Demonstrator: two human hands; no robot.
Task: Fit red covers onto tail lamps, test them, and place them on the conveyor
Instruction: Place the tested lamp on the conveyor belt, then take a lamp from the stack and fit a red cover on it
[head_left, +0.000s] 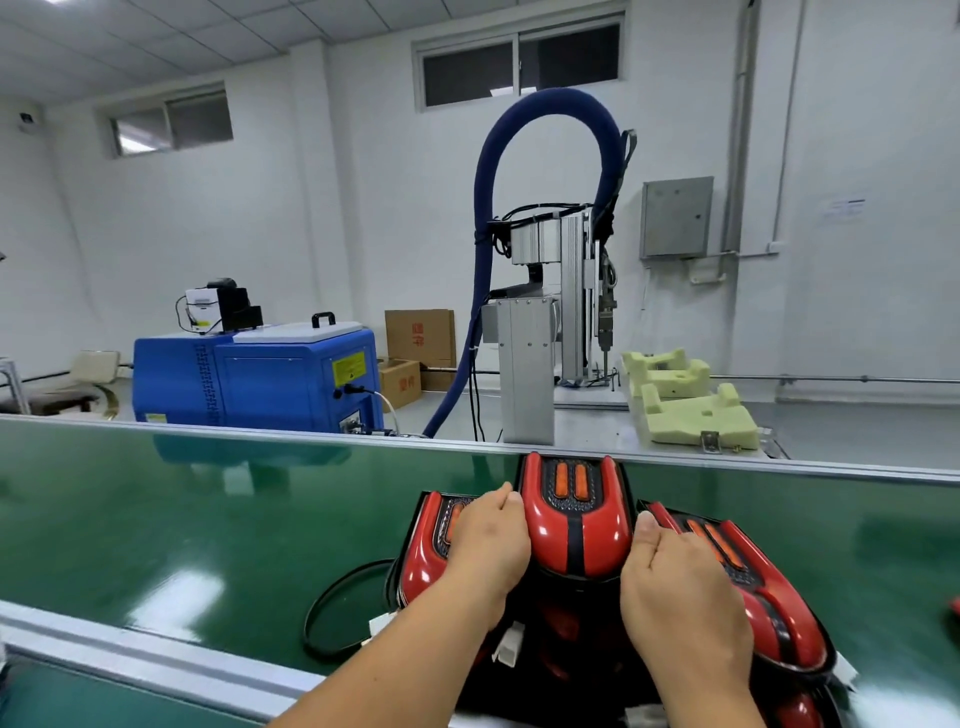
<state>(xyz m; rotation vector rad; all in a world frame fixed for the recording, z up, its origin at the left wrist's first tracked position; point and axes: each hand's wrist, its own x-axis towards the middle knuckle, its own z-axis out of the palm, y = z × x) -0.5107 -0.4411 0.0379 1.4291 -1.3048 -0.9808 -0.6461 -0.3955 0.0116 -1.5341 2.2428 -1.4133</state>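
We see three lamps on conveyor (208, 519), side by side. Left grip (488, 540) curls over inner edge of left lamp (426, 551), right grip (680, 587) likewise on right lamp (779, 613). We judge they squeeze middle lamp (571, 519) between, keeping set together.

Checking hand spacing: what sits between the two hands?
The middle tail lamp sits between the left hand and right hand, on the conveyor; the head view shows it.

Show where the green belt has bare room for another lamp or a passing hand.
Widest free patch: glossy green conveyor belt left of the black looped cable. A narrower strip lies right of the rightmost red tail lamp, before a red object at the frame edge. Crowded centre: three lamps side by side, left hand and right hand on the outer two.
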